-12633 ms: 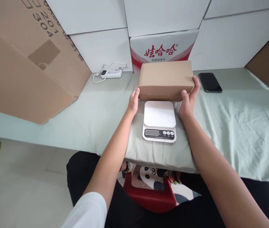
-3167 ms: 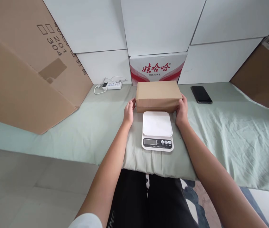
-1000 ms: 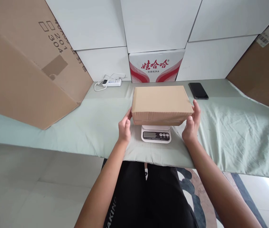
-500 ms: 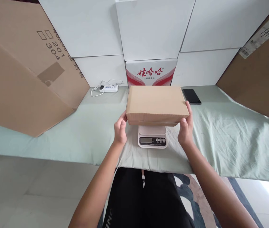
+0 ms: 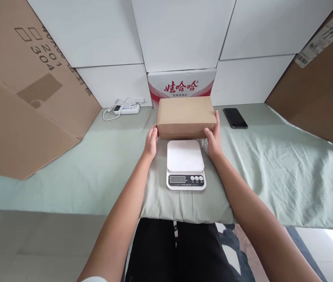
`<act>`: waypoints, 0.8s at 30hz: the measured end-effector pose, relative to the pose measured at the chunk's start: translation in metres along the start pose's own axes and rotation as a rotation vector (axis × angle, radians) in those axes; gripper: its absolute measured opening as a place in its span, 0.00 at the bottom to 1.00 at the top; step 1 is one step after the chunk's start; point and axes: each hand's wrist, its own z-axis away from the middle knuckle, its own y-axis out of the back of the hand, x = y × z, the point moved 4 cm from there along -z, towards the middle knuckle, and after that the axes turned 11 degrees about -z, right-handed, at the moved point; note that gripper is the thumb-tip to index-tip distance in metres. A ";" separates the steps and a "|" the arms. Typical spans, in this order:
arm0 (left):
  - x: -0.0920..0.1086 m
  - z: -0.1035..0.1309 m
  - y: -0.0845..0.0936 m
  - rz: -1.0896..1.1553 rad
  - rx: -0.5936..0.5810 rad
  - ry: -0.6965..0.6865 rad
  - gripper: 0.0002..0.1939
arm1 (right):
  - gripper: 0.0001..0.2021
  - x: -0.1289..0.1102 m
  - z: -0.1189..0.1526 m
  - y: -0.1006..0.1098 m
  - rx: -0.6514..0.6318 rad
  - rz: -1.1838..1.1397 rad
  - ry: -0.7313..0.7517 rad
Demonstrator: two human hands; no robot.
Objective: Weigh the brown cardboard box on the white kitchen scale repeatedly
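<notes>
"What've you got?"
"Brown box [image 5: 185, 112], held btwn both hands, just behind the white scale [image 5: 185, 156]. Can't tell if it's touching the cloth [image 5: 119, 156]."
"Fingers?"
"R hand [image 5: 214, 139] pinches the R end, thumb on the front face, fingers round the side. L hand [image 5: 151, 141] grips the L end, fingertips partly hidden."
"Nearby?"
"Phone [image 5: 235, 118] to the R, red-and-white carton [image 5: 181, 84] behind."

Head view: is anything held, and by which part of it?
The small cardboard box, by its two ends: left hand at its left end, right hand at its right.
</notes>
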 end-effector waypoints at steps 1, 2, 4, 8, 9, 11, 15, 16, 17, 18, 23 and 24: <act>-0.002 0.001 0.000 0.000 0.001 0.009 0.47 | 0.55 0.003 0.000 0.001 0.002 -0.013 -0.020; -0.003 0.001 -0.001 -0.001 -0.001 0.020 0.47 | 0.55 0.006 0.000 0.002 0.006 -0.028 -0.048; -0.005 0.001 -0.001 -0.006 -0.008 0.042 0.49 | 0.56 0.010 -0.001 0.003 0.013 -0.065 -0.109; -0.006 0.000 -0.002 -0.025 -0.013 0.056 0.50 | 0.56 0.015 -0.003 0.004 0.007 -0.089 -0.161; -0.006 0.000 -0.002 -0.028 -0.013 0.055 0.49 | 0.55 0.016 -0.003 0.004 0.000 -0.084 -0.160; -0.006 0.000 -0.002 -0.023 -0.014 0.051 0.49 | 0.54 0.017 -0.004 0.005 -0.013 -0.075 -0.151; -0.005 0.000 -0.004 -0.014 -0.020 0.047 0.49 | 0.52 0.019 -0.004 0.005 -0.017 -0.078 -0.146; -0.004 0.000 -0.004 -0.013 -0.020 0.046 0.48 | 0.52 0.020 -0.005 0.005 -0.010 -0.079 -0.149; -0.003 0.001 -0.004 -0.013 -0.020 0.046 0.49 | 0.52 0.020 -0.005 0.005 -0.005 -0.080 -0.151; -0.002 0.001 -0.004 -0.012 -0.020 0.045 0.49 | 0.51 0.021 -0.005 0.005 -0.001 -0.079 -0.150; 0.001 0.003 -0.005 -0.007 -0.036 0.030 0.51 | 0.51 0.024 -0.005 0.005 0.024 -0.100 -0.152; 0.001 0.003 -0.005 -0.005 -0.033 0.022 0.51 | 0.51 0.025 -0.005 0.006 0.033 -0.111 -0.158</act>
